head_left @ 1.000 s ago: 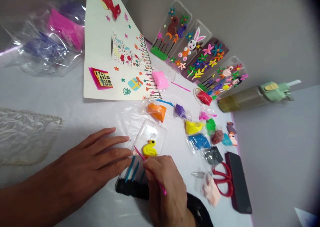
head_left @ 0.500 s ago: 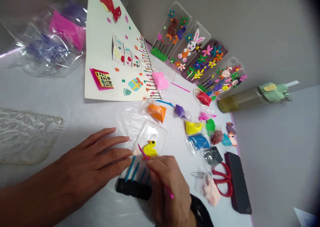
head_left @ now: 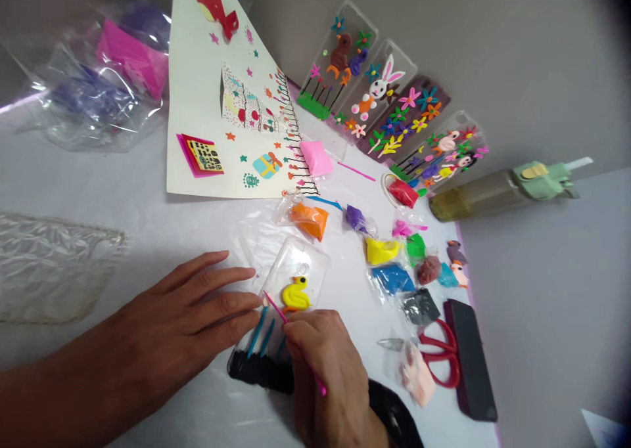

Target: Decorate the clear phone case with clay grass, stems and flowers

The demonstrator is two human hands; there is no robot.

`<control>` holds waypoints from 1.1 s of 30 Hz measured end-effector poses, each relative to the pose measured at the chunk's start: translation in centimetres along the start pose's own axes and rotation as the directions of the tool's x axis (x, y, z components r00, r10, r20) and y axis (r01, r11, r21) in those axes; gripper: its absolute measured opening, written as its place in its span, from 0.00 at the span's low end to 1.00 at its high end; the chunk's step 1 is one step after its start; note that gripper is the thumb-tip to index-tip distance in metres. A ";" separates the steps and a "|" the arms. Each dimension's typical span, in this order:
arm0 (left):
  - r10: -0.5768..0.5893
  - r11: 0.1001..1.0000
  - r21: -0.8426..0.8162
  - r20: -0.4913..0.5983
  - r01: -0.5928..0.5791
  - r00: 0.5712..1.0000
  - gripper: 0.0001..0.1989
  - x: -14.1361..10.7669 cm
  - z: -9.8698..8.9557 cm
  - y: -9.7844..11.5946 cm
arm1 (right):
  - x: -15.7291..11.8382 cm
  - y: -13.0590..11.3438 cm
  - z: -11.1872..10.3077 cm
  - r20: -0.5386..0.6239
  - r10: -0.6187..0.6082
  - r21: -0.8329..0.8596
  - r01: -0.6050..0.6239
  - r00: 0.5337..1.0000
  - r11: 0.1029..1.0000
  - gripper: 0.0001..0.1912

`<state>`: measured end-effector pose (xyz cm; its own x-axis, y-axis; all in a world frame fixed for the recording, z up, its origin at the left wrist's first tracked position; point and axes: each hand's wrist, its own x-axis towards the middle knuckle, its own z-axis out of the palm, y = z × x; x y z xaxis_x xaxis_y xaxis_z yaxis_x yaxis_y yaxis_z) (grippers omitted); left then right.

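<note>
Slanted pink tool [head_left: 276, 307] over clear case [head_left: 283, 268]

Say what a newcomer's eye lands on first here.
Probably the bright yellow duck on the clear case, between the left hand, fingers spread at the case's left edge, and the right hand, which grips a thin pink tool. Next, likely the row of four decorated cases by the grey wall, upper right of centre, and the big white card at upper left.
</note>
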<state>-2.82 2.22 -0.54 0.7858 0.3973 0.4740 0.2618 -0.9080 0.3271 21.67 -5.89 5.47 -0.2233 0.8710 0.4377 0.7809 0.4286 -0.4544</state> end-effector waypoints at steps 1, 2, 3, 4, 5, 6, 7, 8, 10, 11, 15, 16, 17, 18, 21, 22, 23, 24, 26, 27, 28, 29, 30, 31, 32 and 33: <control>0.000 1.000 -0.007 0.000 0.000 1.000 0.21 0.0 0.1 0.2 | 0.2 0.0 -0.1 0.006 -0.021 -0.012 0.021 1.000 1.000 0.15; -0.013 1.000 -0.019 -0.006 0.013 1.000 0.22 0.0 0.2 0.4 | 0.5 0.1 -0.2 0.010 -0.051 -0.028 0.051 0.999 0.998 0.16; -0.043 0.998 -0.035 -0.015 0.042 0.999 0.22 0.0 0.3 0.6 | 0.6 0.1 -0.3 0.017 -0.088 -0.043 0.088 0.996 0.995 0.16; -0.071 0.996 -0.052 -0.024 0.070 0.997 0.23 0.1 0.4 0.9 | 0.8 0.1 -0.4 0.032 -0.125 -0.058 0.127 0.992 0.990 0.17; -0.099 0.993 -0.067 -0.036 0.096 0.994 0.23 0.1 0.6 1.2 | 0.9 0.1 -0.4 0.049 -0.157 -0.071 0.160 0.986 0.985 0.17; -0.127 0.989 -0.082 -0.051 0.122 0.991 0.23 0.1 0.6 1.4 | 0.8 0.1 -0.4 0.059 -0.177 -0.081 0.181 0.982 0.980 0.17; -0.156 0.984 -0.092 -0.062 0.150 0.986 0.22 0.1 0.7 1.5 | 0.7 0.1 -0.3 0.056 -0.181 -0.086 0.186 0.982 0.979 0.17; -0.161 0.984 -0.094 -0.063 0.155 0.985 0.22 0.0 0.7 1.5 | 0.5 0.1 -0.1 0.035 -0.167 -0.080 0.169 0.985 0.982 0.17; -0.105 0.992 -0.071 -0.047 0.101 0.993 0.22 -0.1 0.7 1.1 | 0.0 0.1 0.2 -0.042 -0.094 -0.017 0.093 0.995 0.996 0.15; -0.064 0.997 -0.051 -0.030 0.062 0.997 0.22 -0.1 0.6 0.8 | -0.3 0.1 0.4 -0.089 -0.050 0.035 0.053 0.995 0.998 0.15; 0.037 0.999 -0.010 0.016 -0.037 0.999 0.21 -0.2 0.4 -0.3 | -1.1 0.0 0.7 -0.143 0.033 0.150 -0.011 0.989 0.989 0.15; 0.033 0.999 -0.012 0.011 -0.033 0.999 0.21 -0.1 0.4 -0.4 | -1.1 -0.1 0.7 -0.131 0.033 0.135 -0.016 0.991 0.991 0.16; 0.027 0.999 -0.018 0.008 -0.027 1.000 0.21 -0.1 0.4 -0.4 | -1.1 -0.1 0.7 -0.115 0.029 0.117 -0.015 0.993 0.993 0.16; 0.022 0.999 -0.023 0.007 -0.022 1.000 0.21 0.0 0.3 -0.3 | -1.0 -0.1 0.7 -0.098 0.018 0.099 -0.008 0.995 0.995 0.16; 0.026 0.999 -0.023 -0.002 -0.026 1.000 0.21 0.0 0.2 0.0 | -0.6 0.1 0.6 -0.067 -0.029 0.068 0.033 0.997 0.997 0.15; 0.021 1.000 -0.020 0.000 -0.021 1.000 0.21 0.0 0.1 0.0 | -0.5 0.1 0.5 -0.060 -0.037 0.057 0.040 0.997 0.998 0.15; 0.019 1.000 -0.019 -0.001 -0.019 1.000 0.21 0.0 0.1 0.0 | -0.4 0.2 0.5 -0.056 -0.050 0.041 0.052 0.997 0.998 0.15; 0.019 1.000 -0.017 -0.002 -0.019 1.000 0.21 -0.1 0.0 0.0 | -0.3 0.2 0.5 -0.052 -0.064 0.022 0.065 0.997 0.998 0.15; 0.016 1.000 -0.019 0.012 -0.016 1.000 0.21 -0.2 0.0 -0.1 | -0.1 0.2 0.4 -0.043 -0.097 -0.013 0.097 0.994 0.995 0.17; 0.027 1.000 -0.018 0.017 -0.026 1.000 0.20 -0.2 -0.1 -0.1 | -0.1 0.1 0.4 -0.037 -0.109 -0.017 0.108 0.993 0.994 0.17; 0.038 0.999 -0.015 0.018 -0.038 0.999 0.20 -0.2 -0.1 -0.2 | -0.2 0.0 0.4 -0.036 -0.104 -0.009 0.103 0.994 0.995 0.17; 0.045 0.999 -0.011 0.025 -0.044 0.999 0.20 -0.1 -0.1 -0.2 | -0.3 -0.1 0.4 -0.041 -0.088 0.010 0.088 0.995 0.996 0.17; 0.045 0.999 -0.010 0.028 -0.044 0.999 0.20 -0.1 -0.1 -0.2 | -0.4 -0.3 0.5 -0.067 -0.062 0.033 0.064 0.996 0.997 0.16; 0.040 0.999 -0.011 0.035 -0.040 0.999 0.20 0.0 -0.1 -0.2 | -0.6 -0.4 0.7 -0.109 -0.030 0.056 0.036 0.994 0.998 0.15; 0.033 0.999 -0.014 0.037 -0.032 0.999 0.20 0.0 -0.1 -0.2 | -0.8 -0.6 0.8 -0.154 -0.001 0.073 0.012 0.988 0.997 0.14; 0.019 1.000 -0.017 0.039 -0.019 0.999 0.20 0.1 -0.1 -0.2 | -1.0 -0.7 0.9 -0.195 0.019 0.076 -0.004 0.981 0.997 0.13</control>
<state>-2.86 2.41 -0.52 0.8120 0.3742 0.4479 0.2376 -0.9129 0.3320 20.80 -6.80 4.64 -0.0905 0.8151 0.5721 0.7355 0.4421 -0.5135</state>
